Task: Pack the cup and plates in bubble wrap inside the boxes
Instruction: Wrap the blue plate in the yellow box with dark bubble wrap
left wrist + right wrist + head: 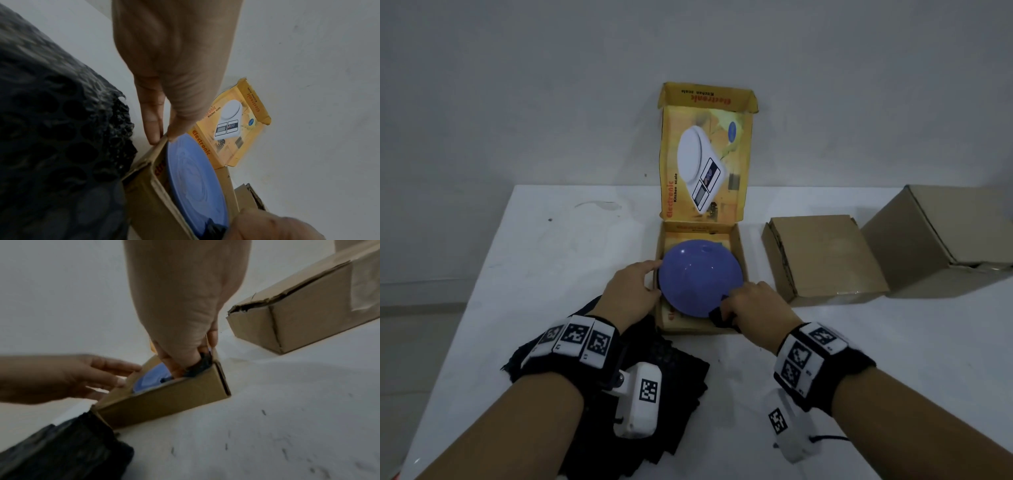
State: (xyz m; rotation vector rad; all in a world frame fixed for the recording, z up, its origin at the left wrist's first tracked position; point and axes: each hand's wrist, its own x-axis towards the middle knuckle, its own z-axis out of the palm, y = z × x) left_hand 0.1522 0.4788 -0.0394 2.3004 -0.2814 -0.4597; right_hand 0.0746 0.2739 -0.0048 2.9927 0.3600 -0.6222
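Plate (700,277) lies in the open box (738,255), between both hands. Left hand (630,294), fingers straight, steadies its left rim; right hand (755,305) pinches black wrap (717,317) at the near-right rim.

Most of the black bubble wrap piece (717,317) pinched by the right hand (753,305) is tucked under the blue plate (698,277), so only a corner shows. The right hand's fingertips are buried in it too. Can't see what's under the plate inside the yellow box (736,246). The wrap pile (664,377) below the left hand (630,294) is half covered by the wrist. The right wrist view is pretty smeared.
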